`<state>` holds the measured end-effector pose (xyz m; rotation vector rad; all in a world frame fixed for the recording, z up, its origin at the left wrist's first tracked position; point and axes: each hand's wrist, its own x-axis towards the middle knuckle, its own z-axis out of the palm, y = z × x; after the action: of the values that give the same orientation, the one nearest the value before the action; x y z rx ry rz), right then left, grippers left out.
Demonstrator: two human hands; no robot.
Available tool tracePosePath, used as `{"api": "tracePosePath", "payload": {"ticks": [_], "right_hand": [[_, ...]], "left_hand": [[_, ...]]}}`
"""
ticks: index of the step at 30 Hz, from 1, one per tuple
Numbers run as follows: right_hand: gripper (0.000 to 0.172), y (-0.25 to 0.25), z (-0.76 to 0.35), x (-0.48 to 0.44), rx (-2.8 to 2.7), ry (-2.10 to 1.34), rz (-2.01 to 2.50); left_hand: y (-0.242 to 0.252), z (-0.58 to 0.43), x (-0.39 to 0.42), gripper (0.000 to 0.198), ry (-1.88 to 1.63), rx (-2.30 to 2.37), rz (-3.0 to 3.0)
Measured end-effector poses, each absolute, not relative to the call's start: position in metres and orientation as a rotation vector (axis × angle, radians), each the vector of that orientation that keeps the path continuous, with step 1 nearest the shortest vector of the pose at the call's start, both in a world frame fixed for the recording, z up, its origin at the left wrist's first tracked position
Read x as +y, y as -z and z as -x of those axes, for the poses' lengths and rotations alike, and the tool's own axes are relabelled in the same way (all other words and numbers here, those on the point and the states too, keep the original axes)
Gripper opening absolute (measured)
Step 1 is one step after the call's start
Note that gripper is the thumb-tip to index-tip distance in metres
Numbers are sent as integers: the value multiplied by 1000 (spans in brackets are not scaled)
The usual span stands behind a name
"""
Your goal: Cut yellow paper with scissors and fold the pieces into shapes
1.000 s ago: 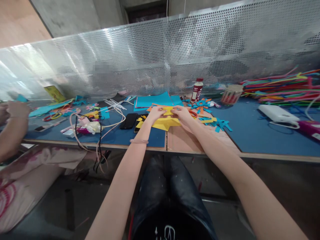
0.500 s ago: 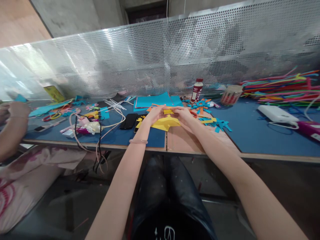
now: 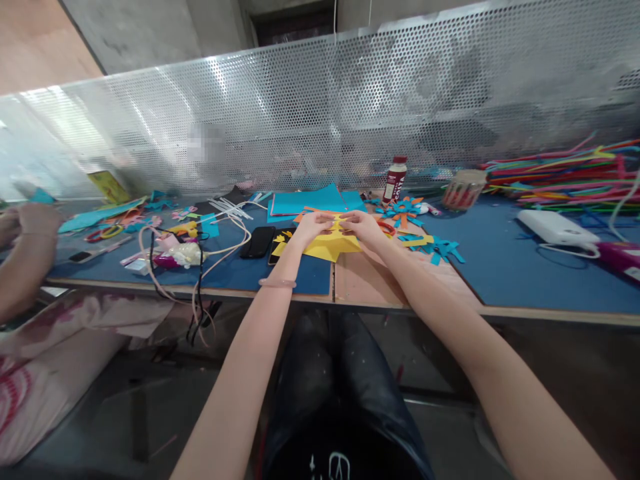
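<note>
Both my hands are over the middle of the table, with a yellow cut paper piece (image 3: 338, 225) between their fingertips. My left hand (image 3: 313, 227) pinches its left side, and my right hand (image 3: 363, 225) pinches its right side. Under them lies a larger yellow sheet with pointed corners (image 3: 327, 249). Orange-handled scissors (image 3: 387, 229) rest just right of my right hand, partly hidden by it. A dark phone (image 3: 258, 242) is to the left, and another black item with small yellow scraps (image 3: 281, 240) on it sits beside my left wrist.
Blue sheets (image 3: 305, 202) lie behind my hands. Blue and orange paper flowers (image 3: 401, 212), a red-labelled bottle (image 3: 395, 181) and a jar (image 3: 464, 190) stand to the right. Cables (image 3: 220, 252) hang over the front edge. Another person's arm (image 3: 30, 260) is at far left.
The yellow piece between my fingers was raised as a flat strip; now it is lower and shows its cut outline. My fingertips have come down slightly closer to the sheet.
</note>
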<state>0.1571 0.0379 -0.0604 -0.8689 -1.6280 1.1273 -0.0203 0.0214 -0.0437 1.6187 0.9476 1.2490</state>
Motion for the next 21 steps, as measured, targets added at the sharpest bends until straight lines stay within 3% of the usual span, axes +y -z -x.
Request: {"api": "tracePosePath", "payload": {"ticks": [21], "right_hand": [[24, 44, -162, 37, -2065, -450, 953]], "left_hand": [[42, 14, 23, 26, -1303, 963, -1901]]}}
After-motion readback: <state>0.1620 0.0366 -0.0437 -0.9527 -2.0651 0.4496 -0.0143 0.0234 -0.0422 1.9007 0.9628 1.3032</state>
